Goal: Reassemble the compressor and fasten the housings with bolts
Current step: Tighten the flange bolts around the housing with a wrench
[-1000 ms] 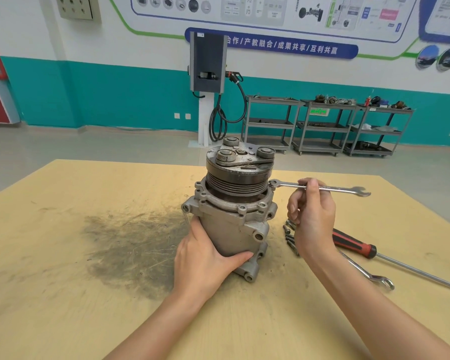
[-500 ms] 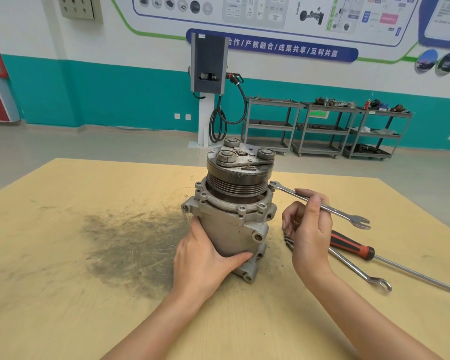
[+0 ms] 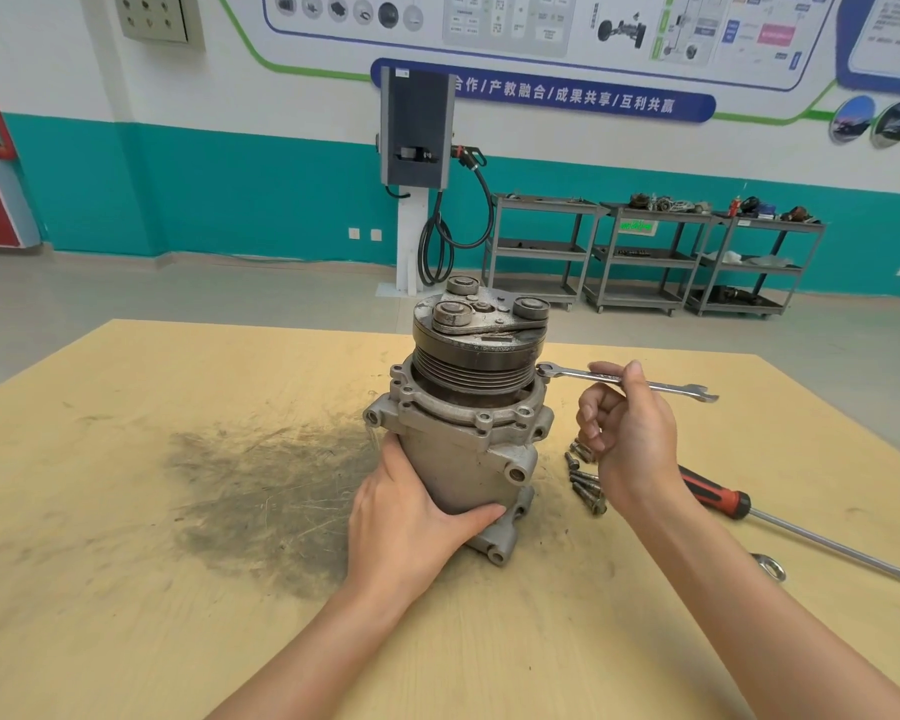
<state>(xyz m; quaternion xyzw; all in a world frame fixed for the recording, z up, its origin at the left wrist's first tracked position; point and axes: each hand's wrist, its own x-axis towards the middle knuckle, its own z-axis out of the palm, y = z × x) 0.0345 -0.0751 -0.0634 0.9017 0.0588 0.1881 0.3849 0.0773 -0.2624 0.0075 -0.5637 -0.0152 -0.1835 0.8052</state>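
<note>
**Lighting and image quality, head view**

Scene bright, evenly lit; diffuse overhead light, no hard-edged shadows. Soft, faint shadow under the left hand (image 3: pixel 411 517) and at the base of the compressor (image 3: pixel 468 423) on the table (image 3: pixel 126 589). Small highlights on the wrench (image 3: pixel 624 379) shaft and on the long metal rod (image 3: pixel 842 550) at right. No blown-out glare. Foreground sharp; wall posters (image 3: pixel 541 23) legible but small text soft. Wide-angle distortion: table edges and floor line bow, forearms stretch toward the lower corners. No motion blur evident.
</note>
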